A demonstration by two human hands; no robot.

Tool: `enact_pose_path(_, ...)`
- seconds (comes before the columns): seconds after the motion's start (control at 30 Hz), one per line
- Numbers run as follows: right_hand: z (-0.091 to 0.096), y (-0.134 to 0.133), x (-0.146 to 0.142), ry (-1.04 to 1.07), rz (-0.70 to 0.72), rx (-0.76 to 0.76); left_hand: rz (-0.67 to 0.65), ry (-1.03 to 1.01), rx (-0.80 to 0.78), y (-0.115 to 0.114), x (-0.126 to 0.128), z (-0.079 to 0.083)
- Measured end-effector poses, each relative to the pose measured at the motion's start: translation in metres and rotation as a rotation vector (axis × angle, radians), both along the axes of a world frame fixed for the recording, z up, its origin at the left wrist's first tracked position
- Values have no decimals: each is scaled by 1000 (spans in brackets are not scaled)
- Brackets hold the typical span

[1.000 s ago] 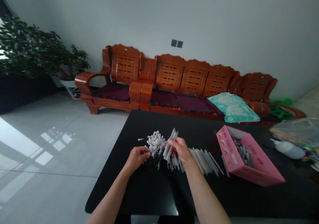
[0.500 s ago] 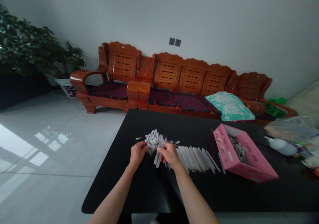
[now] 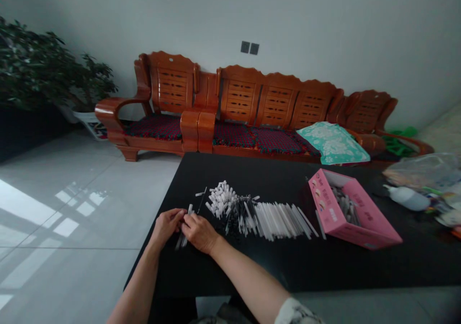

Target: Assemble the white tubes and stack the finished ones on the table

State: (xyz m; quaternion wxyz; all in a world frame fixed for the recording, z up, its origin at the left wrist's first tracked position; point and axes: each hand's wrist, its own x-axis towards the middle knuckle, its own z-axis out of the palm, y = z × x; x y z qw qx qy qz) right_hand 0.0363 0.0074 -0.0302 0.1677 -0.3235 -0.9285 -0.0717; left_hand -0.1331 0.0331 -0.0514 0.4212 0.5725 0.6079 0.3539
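Note:
My right hand (image 3: 199, 231) is closed around a few thin whitish tubes (image 3: 181, 241), whose ends stick out above and below the fingers. Right against it, my left hand (image 3: 167, 226) has its fingers pinched together near the tube tops; what they hold is hidden. A thin dark rod (image 3: 202, 200) slants up just beyond the right hand. Beyond the hands lies a heap of short white caps (image 3: 222, 197). Beside that heap are small dark pieces (image 3: 234, 218) too fine to name. To their right, a row of long translucent white tubes (image 3: 281, 220) lies side by side.
A pink box (image 3: 374, 218) holding more greyish pieces stands on the black table (image 3: 288, 271). At the right end are a white bottle (image 3: 406, 198) and a clear plastic bag (image 3: 423, 168). A wooden sofa (image 3: 239, 98) runs behind the table.
Both hands have moved left and closer to me, away from the cap heap, and now meet. The right hand has carried the tubes along. A thin dark rod now shows beside it.

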Motion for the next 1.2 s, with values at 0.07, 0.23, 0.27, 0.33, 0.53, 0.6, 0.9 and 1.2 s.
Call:
enact_pose_path(0.07,-5,9,1,-18,-8,4,-4,59,26,1,3,2)
enact_pose_path(0.23,-5,19,6,5,-88,-20,8,147,75,7,18,14)
enact_pose_path(0.27,-3,18,7,23,-96,-32,9,161,92,8,20,15)
enact_pose_path(0.33,1,10,11,93,-118,-61,24,156,97,9,22,14)
enact_pose_path(0.53,17,-31,57,428,-446,-163,98,202,-12,-1,27,13)
enact_pose_path(0.6,19,-40,84,502,-698,-198,90,315,13,-4,32,15)
enact_pose_path(0.9,25,-28,160,228,-1198,-347,89,393,45,-1,44,11)
enact_pose_path(1.2,57,-25,181,165,-1210,-260,104,428,45,-3,46,17)
